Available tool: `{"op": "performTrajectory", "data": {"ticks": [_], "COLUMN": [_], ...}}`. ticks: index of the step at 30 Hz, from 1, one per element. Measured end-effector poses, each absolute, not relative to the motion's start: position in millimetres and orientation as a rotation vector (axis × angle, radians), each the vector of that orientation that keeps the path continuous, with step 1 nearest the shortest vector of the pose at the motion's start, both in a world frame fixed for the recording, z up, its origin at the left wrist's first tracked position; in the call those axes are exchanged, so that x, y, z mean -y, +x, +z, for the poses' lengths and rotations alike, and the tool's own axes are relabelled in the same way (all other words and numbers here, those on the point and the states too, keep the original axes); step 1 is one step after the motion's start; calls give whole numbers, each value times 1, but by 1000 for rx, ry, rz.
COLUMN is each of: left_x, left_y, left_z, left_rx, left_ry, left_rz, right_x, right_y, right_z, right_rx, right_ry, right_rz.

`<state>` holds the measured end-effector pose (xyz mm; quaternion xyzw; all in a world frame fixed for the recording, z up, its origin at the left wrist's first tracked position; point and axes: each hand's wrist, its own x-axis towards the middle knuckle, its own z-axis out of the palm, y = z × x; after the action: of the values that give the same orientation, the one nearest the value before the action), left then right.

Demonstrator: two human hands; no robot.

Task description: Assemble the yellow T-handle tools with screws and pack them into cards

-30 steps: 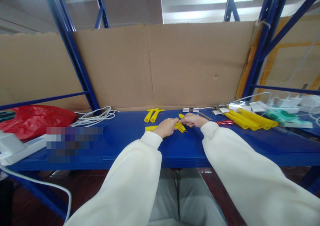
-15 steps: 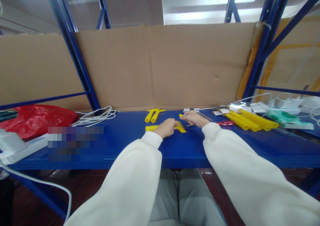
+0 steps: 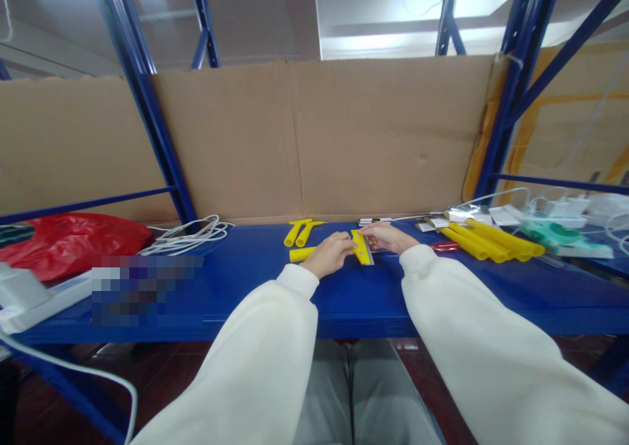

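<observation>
A yellow scraper with a metal blade along its right edge is held just over the blue tabletop. My left hand is closed around its handle, whose round end sticks out to the left. On the far side of the scraper's head, my right hand pinches at the upper end, its fingertips by the blade. Whether those fingers also hold a small part is too fine to make out. Two more yellow scrapers lie side by side behind my left hand.
Several yellow handles lie at the right, beside a red-handled tool. White cables and a red plastic bag are at the left. A white power strip sits near the front left edge. Cardboard stands along the back.
My right hand has come closer to my left, onto the scraper's head. The head now faces up more plainly, and the separate yellow piece by my right fingers no longer shows apart.
</observation>
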<state>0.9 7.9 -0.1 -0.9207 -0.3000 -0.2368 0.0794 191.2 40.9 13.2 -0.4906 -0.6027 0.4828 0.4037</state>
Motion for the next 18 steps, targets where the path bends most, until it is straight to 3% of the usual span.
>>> {"op": "performTrajectory", "data": {"ticks": [18], "left_x": [-1], "left_y": [5], "left_z": [2], "left_rx": [1103], "left_ry": [-2795], "left_rz": [-413], "right_x": [-34], "right_y": [194], "right_z": [21], "right_rx": [1409], "right_ry": [-1280], "right_rz": [1163]}}
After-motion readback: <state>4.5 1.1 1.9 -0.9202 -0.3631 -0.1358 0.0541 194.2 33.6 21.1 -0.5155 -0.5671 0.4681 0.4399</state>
